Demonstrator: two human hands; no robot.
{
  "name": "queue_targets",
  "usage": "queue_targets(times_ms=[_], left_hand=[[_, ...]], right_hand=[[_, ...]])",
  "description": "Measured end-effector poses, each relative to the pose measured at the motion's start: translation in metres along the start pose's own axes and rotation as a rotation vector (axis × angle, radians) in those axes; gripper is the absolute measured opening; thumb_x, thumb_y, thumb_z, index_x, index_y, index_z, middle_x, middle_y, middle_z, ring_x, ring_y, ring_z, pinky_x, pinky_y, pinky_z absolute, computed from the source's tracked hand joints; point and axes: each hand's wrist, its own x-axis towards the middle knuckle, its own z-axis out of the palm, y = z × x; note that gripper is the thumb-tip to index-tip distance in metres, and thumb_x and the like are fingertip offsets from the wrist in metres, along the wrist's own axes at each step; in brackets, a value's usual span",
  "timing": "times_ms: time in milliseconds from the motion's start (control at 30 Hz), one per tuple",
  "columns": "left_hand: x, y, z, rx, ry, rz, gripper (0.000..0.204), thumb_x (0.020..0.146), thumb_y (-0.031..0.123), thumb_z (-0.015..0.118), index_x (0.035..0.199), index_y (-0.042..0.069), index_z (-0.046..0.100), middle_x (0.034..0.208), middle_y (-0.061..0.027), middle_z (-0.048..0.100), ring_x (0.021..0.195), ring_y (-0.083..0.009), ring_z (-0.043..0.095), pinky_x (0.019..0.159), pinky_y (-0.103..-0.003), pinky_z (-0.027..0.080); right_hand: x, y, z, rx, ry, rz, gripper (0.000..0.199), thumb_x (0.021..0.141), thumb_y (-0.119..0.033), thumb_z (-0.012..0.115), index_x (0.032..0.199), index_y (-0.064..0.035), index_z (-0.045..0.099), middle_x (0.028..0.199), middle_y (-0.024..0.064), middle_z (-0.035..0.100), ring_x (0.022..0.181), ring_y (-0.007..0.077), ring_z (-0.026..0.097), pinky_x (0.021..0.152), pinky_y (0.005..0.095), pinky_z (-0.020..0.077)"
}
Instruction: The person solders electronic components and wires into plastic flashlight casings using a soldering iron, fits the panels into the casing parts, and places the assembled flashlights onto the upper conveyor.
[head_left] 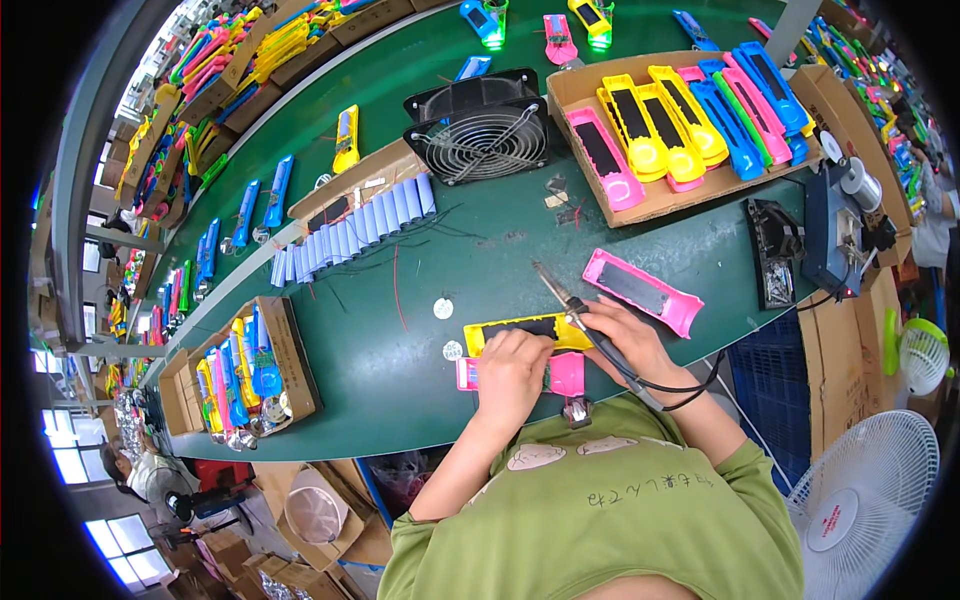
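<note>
Shirt (600,520) nearest, pink case (566,375) lies under left fingers (520,347) (grip unclear), right fingers (606,319) holding a soldering iron (616,361).

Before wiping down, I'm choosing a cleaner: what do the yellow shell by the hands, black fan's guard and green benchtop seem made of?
Yellow shell: probably smooth plastic, evenly coloured moulded rim. Guard: likely shiny metal, silvery wires. Benchtop: smooth, slightly reflective; rubber or laminate, unclear.

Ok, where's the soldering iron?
The soldering iron is in the right grip, right of centre in the head view, its tip beyond the nearest yellow casing.
</note>
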Motion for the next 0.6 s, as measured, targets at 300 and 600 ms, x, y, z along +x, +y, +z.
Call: queue_targets(times_ms=[300,600], left_hand=[[0.014,-0.006,-0.007,0.219,-0.085,-0.128,0.004,0.071,0.001,0.059,0.073,0.003,0.062,0.072,-0.0118,0.058,0.065,-0.0298,0.058,0.058,-0.037,0.048],[0.023,-0.007,-0.010,0.280,-0.189,-0.103,0.003,0.069,0.001,0.058,0.070,0.003,0.060,0.069,-0.0129,0.058,0.062,-0.0306,0.059,0.057,-0.038,0.048]], right_hand=[[0.008,-0.017,-0.040,0.019,0.163,-0.029,0.029,0.068,-0.003,0.072,0.093,0.0003,0.059,0.086,0.0099,0.065,0.076,0.0231,0.065,0.077,0.0361,0.0520],[-0.001,-0.005,-0.032,0.724,0.232,0.672,0.016,0.076,0.001,0.063,0.090,0.0043,0.057,0.074,0.0076,0.060,0.061,0.0115,0.060,0.056,0.0239,0.0494]])
